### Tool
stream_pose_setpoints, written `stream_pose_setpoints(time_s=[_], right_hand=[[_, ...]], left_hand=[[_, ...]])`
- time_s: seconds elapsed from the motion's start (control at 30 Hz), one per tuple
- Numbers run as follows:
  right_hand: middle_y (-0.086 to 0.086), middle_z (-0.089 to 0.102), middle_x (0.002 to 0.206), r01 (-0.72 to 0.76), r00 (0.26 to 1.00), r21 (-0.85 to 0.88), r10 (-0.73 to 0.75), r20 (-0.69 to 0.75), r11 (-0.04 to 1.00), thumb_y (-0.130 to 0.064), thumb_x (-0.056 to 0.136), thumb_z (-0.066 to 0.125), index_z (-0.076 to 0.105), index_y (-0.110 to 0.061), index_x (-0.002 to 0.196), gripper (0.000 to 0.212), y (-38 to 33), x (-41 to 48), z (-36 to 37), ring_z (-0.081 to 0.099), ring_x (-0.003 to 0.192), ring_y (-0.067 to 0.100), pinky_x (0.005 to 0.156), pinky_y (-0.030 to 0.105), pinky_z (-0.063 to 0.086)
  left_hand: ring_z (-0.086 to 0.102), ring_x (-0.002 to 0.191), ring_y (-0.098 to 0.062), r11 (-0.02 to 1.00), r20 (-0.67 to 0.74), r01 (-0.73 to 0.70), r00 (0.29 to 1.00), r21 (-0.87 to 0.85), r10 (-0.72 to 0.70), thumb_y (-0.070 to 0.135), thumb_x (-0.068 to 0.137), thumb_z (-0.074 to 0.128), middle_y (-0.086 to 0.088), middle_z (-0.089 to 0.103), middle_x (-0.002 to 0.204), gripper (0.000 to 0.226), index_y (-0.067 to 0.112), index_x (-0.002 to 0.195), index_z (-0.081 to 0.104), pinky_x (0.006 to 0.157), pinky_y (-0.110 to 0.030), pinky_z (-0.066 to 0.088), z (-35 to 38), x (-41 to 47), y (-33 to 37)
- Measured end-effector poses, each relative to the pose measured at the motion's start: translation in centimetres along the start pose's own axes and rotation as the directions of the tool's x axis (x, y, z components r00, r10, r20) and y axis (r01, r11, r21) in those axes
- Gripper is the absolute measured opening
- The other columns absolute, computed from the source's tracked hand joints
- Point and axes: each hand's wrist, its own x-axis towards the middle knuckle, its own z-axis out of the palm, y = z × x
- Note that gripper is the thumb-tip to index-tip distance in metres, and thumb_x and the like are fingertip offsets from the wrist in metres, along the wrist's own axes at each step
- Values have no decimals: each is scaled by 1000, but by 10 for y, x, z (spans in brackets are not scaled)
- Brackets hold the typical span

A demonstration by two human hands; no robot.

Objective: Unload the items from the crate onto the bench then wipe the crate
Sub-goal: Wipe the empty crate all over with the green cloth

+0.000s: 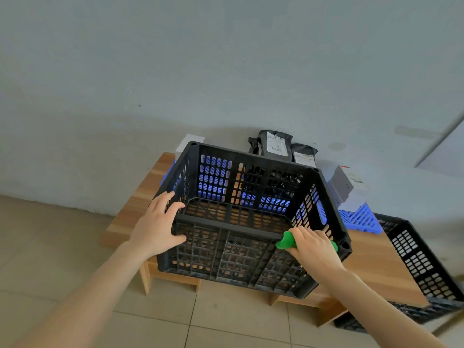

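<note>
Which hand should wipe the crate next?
Probably the right hand. It holds the green cloth against the near rim of the empty crate, so it can wipe straight along. The left hand grips the near left corner and is better used to steady the crate.

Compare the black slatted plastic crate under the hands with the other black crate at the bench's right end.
The black slatted plastic crate stands upright on the wooden bench; the other black crate sits tilted beside the bench's right end, lower down. The left hand grips the first crate's rim and the right hand presses a green cloth on it; nothing touches the other. Both are black perforated plastic.
</note>
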Motion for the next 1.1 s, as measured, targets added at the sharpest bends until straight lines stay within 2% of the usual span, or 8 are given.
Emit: stream_pose_setpoints(time_s=[0.27, 0.4, 0.47, 0.63, 0.77, 0.93, 1.0, 1.1], right_hand=[[-16, 56, 118, 76, 995, 86, -81, 56, 993, -53, 93, 46, 44, -30, 128, 42, 38, -14, -11, 53, 112, 6, 95, 23, 34], [-14, 58, 122, 46, 999, 6, -46, 10, 999, -53, 90, 51, 50, -29, 128, 45, 72, -37, -8, 52, 119, 6, 113, 25, 21], [-13, 59, 122, 14, 1000, 30, -14, 17, 999, -51, 90, 53, 51, -28, 128, 44, 69, -37, -9, 52, 120, 7, 115, 28, 19], [-10, 61, 112, 66, 998, 172, -64, -14, 983, -54, 91, 50, 52, -26, 123, 43, -1, -6, -14, 57, 106, 13, 96, 28, 38], [-8, 61, 113, 123, 991, 127, -117, -59, 984, -54, 95, 40, 53, -24, 124, 44, -41, 13, -17, 58, 105, 14, 93, 30, 40], [-8, 62, 112, 115, 993, 191, -106, -55, 975, -52, 99, 32, 57, -26, 120, 42, -61, 28, -22, 60, 104, 15, 82, 30, 45], [-9, 60, 119, 135, 991, 218, -127, -51, 967, -59, 96, 31, 50, -27, 129, 50, -55, 25, -20, 58, 108, 14, 83, 31, 48], [-9, 52, 135, 133, 991, 196, -128, -39, 972, -68, 89, 28, 35, -27, 143, 68, -24, 4, -12, 51, 121, 11, 95, 31, 46]], left_hand=[[10, 149, -22, 998, 4, -42, 999, 38, 42, 40, 78, 77, -1, 15, 160, 72, 27, 140, 42, 91, -38, 54, -5, -1, -4], [9, 149, -23, 998, 13, -43, 999, 46, 43, 42, 77, 77, -1, 13, 160, 75, 28, 141, 40, 98, -40, 49, -3, 1, -5], [9, 149, -24, 999, 10, -30, 1000, 34, 30, 43, 76, 77, -1, 13, 161, 77, 29, 141, 38, 103, -43, 46, -2, 1, -4], [10, 149, -25, 1000, 6, -17, 1000, 15, 17, 44, 75, 79, -2, 14, 160, 80, 28, 141, 38, 106, -46, 43, -1, 1, -2], [13, 148, -25, 999, -4, -24, 1000, 39, 25, 44, 73, 80, -2, 17, 159, 82, 27, 142, 38, 104, -44, 44, -3, 2, -5], [15, 148, -25, 998, 0, -34, 999, 54, 35, 42, 73, 81, -2, 20, 159, 81, 26, 142, 40, 103, -44, 45, -2, 1, -7], [15, 148, -25, 997, 4, -38, 999, 63, 38, 40, 73, 81, -2, 21, 159, 80, 26, 141, 41, 103, -44, 45, -2, 2, -9], [18, 148, -26, 998, -6, -44, 999, 53, 44, 37, 72, 82, -4, 24, 158, 79, 24, 139, 44, 101, -47, 47, -1, 1, -11]])
